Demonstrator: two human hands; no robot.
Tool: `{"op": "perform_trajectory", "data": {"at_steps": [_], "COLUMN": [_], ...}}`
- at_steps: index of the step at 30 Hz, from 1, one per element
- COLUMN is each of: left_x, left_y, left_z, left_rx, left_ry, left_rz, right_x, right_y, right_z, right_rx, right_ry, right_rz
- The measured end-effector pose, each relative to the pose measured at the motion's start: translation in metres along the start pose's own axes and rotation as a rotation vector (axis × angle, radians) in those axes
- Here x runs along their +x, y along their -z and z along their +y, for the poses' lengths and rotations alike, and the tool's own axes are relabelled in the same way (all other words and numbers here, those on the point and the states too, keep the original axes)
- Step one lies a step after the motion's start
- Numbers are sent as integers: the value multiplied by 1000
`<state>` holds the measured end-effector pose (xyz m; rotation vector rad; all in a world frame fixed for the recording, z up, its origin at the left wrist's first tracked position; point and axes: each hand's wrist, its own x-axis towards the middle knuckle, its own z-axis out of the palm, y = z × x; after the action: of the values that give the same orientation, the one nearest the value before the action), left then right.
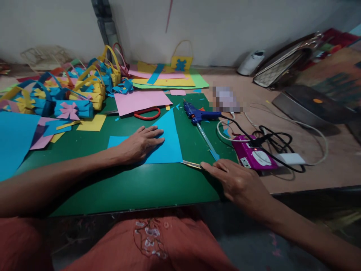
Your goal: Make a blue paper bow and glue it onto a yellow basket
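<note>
My left hand [142, 143] lies flat on a folded sheet of blue paper [169, 139], fingers stretched out. The paper rests on a green cutting mat [118, 188], with a slanting folded edge rising to a point at the top. In my right hand [237, 180] is a utility knife [193, 164], its blade tip at the paper's lower right corner. A blue glue gun [200, 113] with a clear glue stick lies just right of the paper. Red-handled scissors [148, 113] sit behind my left hand, partly covered by a pink sheet [142, 101].
Several small paper baskets [73, 109] crowd the left back. A larger blue sheet [17, 139] lies at the left edge. On the right are a purple power strip [254, 152] with tangled cables, a blurred-out object [225, 99] and a handbag [284, 60]. Coloured sheets [194, 77] lie against the wall.
</note>
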<state>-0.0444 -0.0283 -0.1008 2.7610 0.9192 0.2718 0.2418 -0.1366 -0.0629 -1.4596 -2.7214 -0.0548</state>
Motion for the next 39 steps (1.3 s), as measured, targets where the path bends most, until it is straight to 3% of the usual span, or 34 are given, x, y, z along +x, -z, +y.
{"op": "perform_trajectory", "data": {"at_steps": [20, 28, 35, 39], "left_x": [1, 2, 7, 4], "left_y": [1, 3, -6, 5], "left_z": [3, 3, 27, 14], "left_rx": [8, -11, 66, 111], "left_ry": [23, 18, 177, 14], "left_rz": [-17, -18, -1, -148], "right_x": [3, 17, 20, 21], "right_y": [-8, -8, -5, -7], "right_z": [-9, -18, -2, 3], "right_rx": [44, 16, -56, -70], "right_ry": [59, 86, 10, 8], "right_rz": [82, 52, 59, 43]}}
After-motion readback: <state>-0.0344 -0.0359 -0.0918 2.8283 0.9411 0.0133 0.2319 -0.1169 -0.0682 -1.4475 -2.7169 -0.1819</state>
